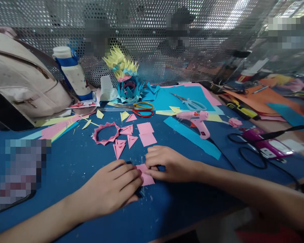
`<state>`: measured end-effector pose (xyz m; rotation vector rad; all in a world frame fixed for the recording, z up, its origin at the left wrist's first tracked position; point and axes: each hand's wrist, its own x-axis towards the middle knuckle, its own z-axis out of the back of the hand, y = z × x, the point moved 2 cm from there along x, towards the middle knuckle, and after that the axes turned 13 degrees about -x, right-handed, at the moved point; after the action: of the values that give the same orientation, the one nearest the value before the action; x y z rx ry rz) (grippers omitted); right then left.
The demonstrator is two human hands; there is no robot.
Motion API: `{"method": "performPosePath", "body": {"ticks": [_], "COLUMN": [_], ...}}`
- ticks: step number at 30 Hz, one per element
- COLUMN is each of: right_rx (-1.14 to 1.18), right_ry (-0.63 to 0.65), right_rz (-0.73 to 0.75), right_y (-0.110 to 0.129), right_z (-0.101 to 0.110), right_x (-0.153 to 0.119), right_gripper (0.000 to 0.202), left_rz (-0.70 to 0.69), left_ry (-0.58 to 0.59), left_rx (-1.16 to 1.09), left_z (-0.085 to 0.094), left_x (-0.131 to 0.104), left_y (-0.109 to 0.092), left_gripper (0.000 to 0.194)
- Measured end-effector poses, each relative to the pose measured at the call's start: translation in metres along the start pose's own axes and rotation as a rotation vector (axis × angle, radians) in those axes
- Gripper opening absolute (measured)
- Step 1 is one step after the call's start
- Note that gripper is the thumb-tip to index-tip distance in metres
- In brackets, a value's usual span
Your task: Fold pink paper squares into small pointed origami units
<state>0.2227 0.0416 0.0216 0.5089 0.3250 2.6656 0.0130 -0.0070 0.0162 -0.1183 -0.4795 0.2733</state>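
Note:
A small pink paper square (147, 179) lies on the blue table between my hands. My left hand (116, 185) rests over its left part, fingers close together and curved. At its right edge, my right hand (167, 163) has its fingers curled and pressed on the paper. Behind them are folded pink triangles (119, 148), a ring of pink folded paper (105, 133) and pink squares (146, 133). A pink glue gun (196, 121) lies on its side beyond my right hand.
Red-and-yellow scissors (143, 109), light blue scissors (190, 103), a blue paper strip (192, 136), a white bottle (74, 76) and a folded paper model (128, 81) stand or lie behind. A bag (27, 74) and phone (22, 179) are left; a purple power strip (268, 145) is right.

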Motion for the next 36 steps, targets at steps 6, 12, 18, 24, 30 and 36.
{"method": "performPosePath", "body": {"ticks": [6,12,18,24,30,36], "right_rx": [-0.008,-0.019,-0.093,-0.119,-0.154,-0.204], "right_ry": [0.039,0.045,0.038,-0.007,-0.033,-0.154], "right_rz": [-0.109,-0.166,-0.152,-0.19,-0.214,-0.108], "right_y": [-0.006,-0.009,-0.011,-0.011,-0.005,-0.006], "right_z": [0.002,0.0,0.003,0.002,-0.003,-0.006], "right_x": [-0.003,-0.004,-0.004,-0.005,-0.006,-0.009], "right_gripper": [0.01,0.008,0.011,0.009,0.014,0.021], "left_rz": [-0.035,-0.092,-0.092,-0.047,0.05,0.12], "left_ry": [0.021,0.031,0.019,0.012,-0.05,-0.047], "left_rx": [-0.011,0.016,0.032,0.057,0.095,0.116], "left_z": [0.001,0.006,0.007,0.003,-0.001,-0.003], "left_x": [0.0,-0.001,-0.001,-0.005,-0.014,-0.017], "left_y": [0.001,-0.005,-0.006,-0.003,-0.005,-0.005], "left_gripper": [0.03,0.03,0.033,0.034,0.034,0.035]}}
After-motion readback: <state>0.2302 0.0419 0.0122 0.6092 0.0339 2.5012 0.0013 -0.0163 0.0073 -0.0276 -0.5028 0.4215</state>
